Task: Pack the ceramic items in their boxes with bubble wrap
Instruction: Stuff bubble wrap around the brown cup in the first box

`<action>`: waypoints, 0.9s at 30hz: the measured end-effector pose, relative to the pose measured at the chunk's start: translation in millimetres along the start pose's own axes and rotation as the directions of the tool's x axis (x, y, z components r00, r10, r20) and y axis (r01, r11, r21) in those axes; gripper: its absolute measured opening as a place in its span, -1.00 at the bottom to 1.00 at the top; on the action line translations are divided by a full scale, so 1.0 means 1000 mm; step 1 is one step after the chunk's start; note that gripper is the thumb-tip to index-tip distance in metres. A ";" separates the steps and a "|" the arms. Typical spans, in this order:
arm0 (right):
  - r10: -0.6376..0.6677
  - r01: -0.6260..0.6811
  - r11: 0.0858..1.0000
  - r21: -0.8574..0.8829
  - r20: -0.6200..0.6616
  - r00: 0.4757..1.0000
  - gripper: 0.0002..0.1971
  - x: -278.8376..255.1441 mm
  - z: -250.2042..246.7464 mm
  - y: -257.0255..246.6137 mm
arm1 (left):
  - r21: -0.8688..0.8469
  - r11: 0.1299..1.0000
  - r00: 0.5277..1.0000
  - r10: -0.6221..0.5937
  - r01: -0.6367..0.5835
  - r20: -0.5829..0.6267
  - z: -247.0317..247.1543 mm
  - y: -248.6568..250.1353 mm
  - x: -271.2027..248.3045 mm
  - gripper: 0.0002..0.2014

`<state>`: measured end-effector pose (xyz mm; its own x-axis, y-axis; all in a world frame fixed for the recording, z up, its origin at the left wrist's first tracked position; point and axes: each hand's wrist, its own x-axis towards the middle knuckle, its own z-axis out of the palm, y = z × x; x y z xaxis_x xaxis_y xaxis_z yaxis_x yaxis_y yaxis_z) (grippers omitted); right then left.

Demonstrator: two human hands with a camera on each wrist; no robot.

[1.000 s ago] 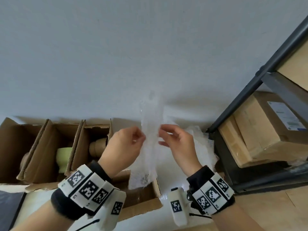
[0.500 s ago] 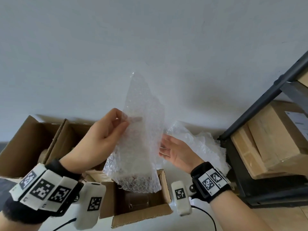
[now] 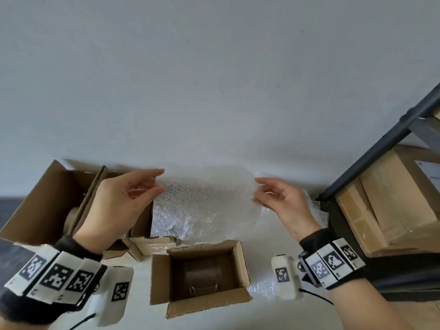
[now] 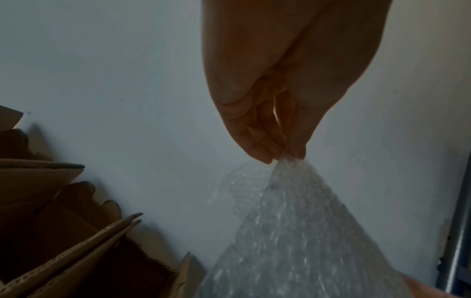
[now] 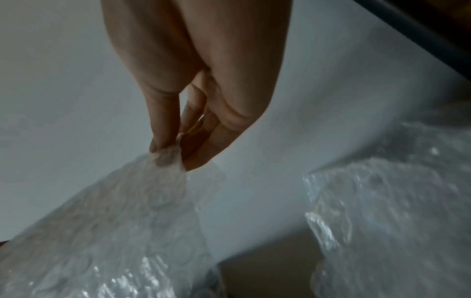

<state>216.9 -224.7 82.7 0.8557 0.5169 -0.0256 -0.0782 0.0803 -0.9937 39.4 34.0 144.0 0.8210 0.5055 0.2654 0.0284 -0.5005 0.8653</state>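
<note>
Above an open brown cardboard box (image 3: 200, 272), both hands stretch a clear bubble-wrap sheet (image 3: 204, 201). Left hand (image 3: 119, 206) pinches its nine o'clock edge; right hand (image 3: 283, 206) pinches three o'clock.

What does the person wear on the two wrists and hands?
The hands are bare. Each wrist has a black cuff, left and right, under a band of white blocks with black square codes. A white camera pod with its own code hangs from each band, and a black cable leaves it.
</note>
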 end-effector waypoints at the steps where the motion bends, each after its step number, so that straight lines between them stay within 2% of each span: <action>1: -0.038 0.038 0.996 -0.079 0.008 0.999 -0.70 0.000 -0.001 -0.003 | 0.007 1.000 1.000 0.000 0.000 -0.005 0.001 0.000 -0.001 -0.68; 4: -0.169 0.165 0.947 -0.277 0.011 0.986 -0.73 0.000 -0.003 -0.018 | 0.041 0.999 1.000 0.002 -0.002 -0.008 0.002 -0.002 -0.002 -0.81; 6: -0.252 0.243 0.890 -0.386 0.028 0.967 -0.79 0.000 -0.001 -0.030 | 0.090 0.996 1.000 0.007 -0.008 0.003 0.003 -0.005 -0.004 -0.82; 10: -0.395 0.403 0.670 -0.623 0.161 0.905 -0.96 -0.001 0.009 -0.056 | 0.354 0.935 0.997 -0.017 -0.010 0.073 0.006 -0.010 -0.004 -0.85; 12: -0.413 0.451 0.584 -0.675 0.232 0.881 -0.96 -0.002 0.018 -0.066 | 0.450 0.889 0.978 -0.011 -0.085 0.207 0.011 -0.006 -0.005 -0.62; 14: -0.401 0.492 0.541 -0.682 0.305 0.864 -0.95 -0.002 0.031 -0.074 | 0.462 0.868 0.943 0.021 -0.182 0.334 0.022 0.005 -0.006 -0.39; 15: -0.393 0.505 0.529 -0.682 0.330 0.858 -0.94 -0.003 0.038 -0.077 | 0.454 0.865 0.930 0.040 -0.215 0.365 0.029 0.012 -0.006 -0.39; 16: -0.392 0.515 0.526 -0.677 0.344 0.853 -0.94 -0.003 0.044 -0.079 | 0.445 0.864 0.925 0.061 -0.237 0.374 0.035 0.017 -0.005 -0.48; 18: -0.428 0.534 0.539 -0.651 0.335 0.840 -0.92 -0.004 0.051 -0.083 | 0.405 0.885 0.935 0.084 -0.228 0.344 0.043 0.025 -0.002 -0.83; 20: -0.491 0.527 0.572 -0.628 0.252 0.834 -0.74 -0.003 0.050 -0.085 | 0.314 0.934 0.949 0.069 -0.169 0.306 0.043 0.027 0.002 -0.75; 21: -0.486 0.485 0.637 -0.599 0.176 0.856 -0.58 -0.003 0.047 -0.084 | 0.237 0.964 0.957 0.049 -0.120 0.286 0.040 0.028 0.003 -0.74; 22: -0.432 0.410 0.734 -0.541 0.092 0.897 -0.40 -0.004 0.043 -0.083 | 0.121 0.991 0.965 0.020 -0.054 0.262 0.037 0.027 0.004 -0.77; 24: -0.201 0.187 0.911 -0.369 -0.001 0.980 -0.09 -0.006 0.036 -0.078 | -0.149 0.982 0.963 -0.075 0.116 0.257 0.027 0.028 0.002 -0.79; 25: -0.058 0.065 0.961 -0.270 0.032 0.998 0.01 -0.008 0.033 -0.073 | -0.259 0.947 0.954 -0.118 0.192 0.276 0.024 0.027 0.000 -0.76; 27: 0.166 -0.148 0.984 -0.098 0.207 0.964 0.05 -0.012 0.029 -0.059 | -0.388 0.888 0.944 -0.129 0.246 0.303 0.020 0.025 -0.003 -0.73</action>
<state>196.4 -210.7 145.0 0.7059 0.6883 -0.1669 -0.1534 -0.0814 -0.9848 48.6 5.8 156.3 0.9444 0.3287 0.0101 0.0059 -0.0477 0.9988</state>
